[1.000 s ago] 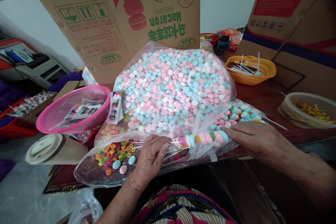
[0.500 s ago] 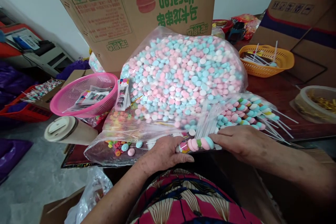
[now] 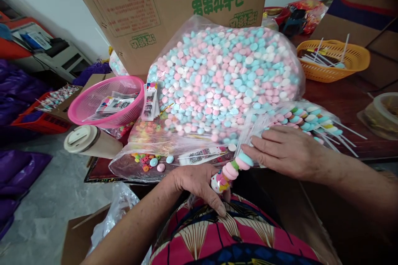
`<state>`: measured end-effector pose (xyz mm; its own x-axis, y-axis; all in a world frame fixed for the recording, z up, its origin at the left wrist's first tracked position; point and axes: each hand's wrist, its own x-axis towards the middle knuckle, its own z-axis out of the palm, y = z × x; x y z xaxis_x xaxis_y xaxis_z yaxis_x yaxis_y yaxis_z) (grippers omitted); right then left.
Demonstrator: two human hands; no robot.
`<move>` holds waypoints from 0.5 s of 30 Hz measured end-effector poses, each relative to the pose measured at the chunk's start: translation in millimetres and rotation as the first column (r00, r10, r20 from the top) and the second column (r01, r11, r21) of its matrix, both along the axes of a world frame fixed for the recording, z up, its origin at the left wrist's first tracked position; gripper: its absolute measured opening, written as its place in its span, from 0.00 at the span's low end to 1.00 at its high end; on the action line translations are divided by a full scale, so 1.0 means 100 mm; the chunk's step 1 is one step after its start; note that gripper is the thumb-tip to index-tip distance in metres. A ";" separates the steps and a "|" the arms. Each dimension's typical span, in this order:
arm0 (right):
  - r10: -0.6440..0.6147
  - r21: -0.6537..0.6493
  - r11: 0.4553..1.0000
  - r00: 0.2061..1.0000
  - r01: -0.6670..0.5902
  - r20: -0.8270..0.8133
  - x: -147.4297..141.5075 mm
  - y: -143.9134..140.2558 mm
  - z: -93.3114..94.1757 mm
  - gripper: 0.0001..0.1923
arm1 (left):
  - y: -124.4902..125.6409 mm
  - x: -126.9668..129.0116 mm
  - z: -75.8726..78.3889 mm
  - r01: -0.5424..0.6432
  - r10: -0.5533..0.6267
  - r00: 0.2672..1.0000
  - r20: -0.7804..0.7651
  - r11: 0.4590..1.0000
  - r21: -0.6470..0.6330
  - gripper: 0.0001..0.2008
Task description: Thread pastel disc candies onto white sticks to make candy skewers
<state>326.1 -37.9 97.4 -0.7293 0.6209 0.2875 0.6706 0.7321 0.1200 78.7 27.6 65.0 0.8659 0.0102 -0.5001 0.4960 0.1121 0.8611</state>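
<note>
Head view: candy skewer (image 3: pixel 232 169) — pink, blue and green pieces threaded, apparently full — held at the table's near edge over the lap. Left hand (image 3: pixel 199 184) closed on its lower end; right hand (image 3: pixel 286 151) pinching its top piece, fingers otherwise flat. Finished skewers (image 3: pixel 311 120) bagged just behind — many loose candies (image 3: pixel 224 78) remain unthreaded. Pink basket (image 3: pixel 107 101) at left.

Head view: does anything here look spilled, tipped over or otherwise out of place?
Yes. The beige lidded cup lies on its side left of the loose candy rings, below the pink basket. The big carton behind the candy bag stands upside down, its print inverted. Both hands grip a candy skewer.
</note>
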 end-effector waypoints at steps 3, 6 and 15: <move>-0.002 0.013 1.000 1.000 0.002 0.007 0.02 0.04 0.07 0.18 | -0.03 0.05 0.00 0.051 -0.047 0.998 0.039 0.992 -0.118 0.11; 0.005 -0.028 1.000 0.999 -0.004 0.037 0.01 0.03 0.04 0.18 | -0.04 0.06 -0.04 -0.069 0.067 0.998 -0.020 0.980 -0.188 0.16; -0.026 -0.207 0.977 0.996 0.044 0.089 -0.23 -0.12 -0.32 0.11 | -0.15 0.21 -0.11 -0.163 0.164 0.985 0.048 0.822 0.546 0.14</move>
